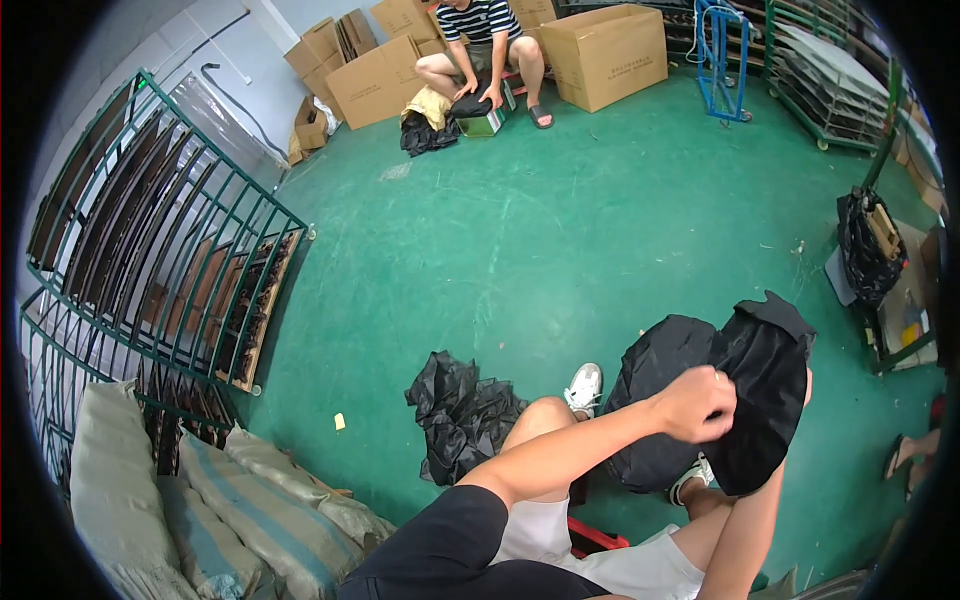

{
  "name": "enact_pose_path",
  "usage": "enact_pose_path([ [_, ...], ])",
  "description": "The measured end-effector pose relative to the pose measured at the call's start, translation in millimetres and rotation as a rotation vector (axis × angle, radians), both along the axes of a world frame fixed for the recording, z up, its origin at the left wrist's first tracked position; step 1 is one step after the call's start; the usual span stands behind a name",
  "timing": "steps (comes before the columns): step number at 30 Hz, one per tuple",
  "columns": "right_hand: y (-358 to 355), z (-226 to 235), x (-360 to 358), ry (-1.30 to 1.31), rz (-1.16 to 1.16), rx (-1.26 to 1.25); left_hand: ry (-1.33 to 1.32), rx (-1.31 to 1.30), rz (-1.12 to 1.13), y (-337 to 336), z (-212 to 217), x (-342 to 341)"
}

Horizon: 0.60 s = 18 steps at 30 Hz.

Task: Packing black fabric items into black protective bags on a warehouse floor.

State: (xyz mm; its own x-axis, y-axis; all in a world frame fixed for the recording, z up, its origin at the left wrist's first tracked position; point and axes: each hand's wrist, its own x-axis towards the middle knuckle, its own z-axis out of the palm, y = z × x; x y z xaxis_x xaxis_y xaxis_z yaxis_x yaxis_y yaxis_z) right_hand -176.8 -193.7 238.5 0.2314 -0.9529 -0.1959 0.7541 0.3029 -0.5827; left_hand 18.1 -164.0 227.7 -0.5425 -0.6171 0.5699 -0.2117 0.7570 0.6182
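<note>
My left hand (pixel 698 403) is closed on a black cloth bag (pixel 762 400) that I hold up in front of my knees. My right hand is hidden behind that cloth; only its forearm (pixel 748 530) shows, rising from the lower edge. Just behind the held cloth sits a rounded, filled black bag (pixel 655 375) on the floor. A heap of crumpled black bags (pixel 462 412) lies on the green floor (pixel 560 230) to the left of my knee. My white shoe (pixel 585 386) shows between the heap and the filled bag.
Green wire racks (pixel 160 250) holding dark flat pieces stand at the left, with striped sacks (pixel 250 510) below. Another person (pixel 483 50) sits at the back among cardboard boxes (pixel 606 55). A blue trolley (pixel 722 60) and rack carts stand at the back right; a black bag (pixel 868 245) hangs at right.
</note>
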Motion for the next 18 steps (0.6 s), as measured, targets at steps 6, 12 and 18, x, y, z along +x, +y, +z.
enact_pose_path([
  [6,11.3,-52.1,5.8,0.941,-0.139,-0.242,0.253,0.452,0.442,-8.2,16.1,6.2],
  [12,31.4,-59.6,34.8,1.604,-0.41,-0.68,0.383,0.635,0.251,0.8,-7.0,-24.4],
  [18,36.4,-50.8,39.5,2.044,-0.394,-1.012,0.534,0.756,0.463,-5.3,-0.9,-29.1],
])
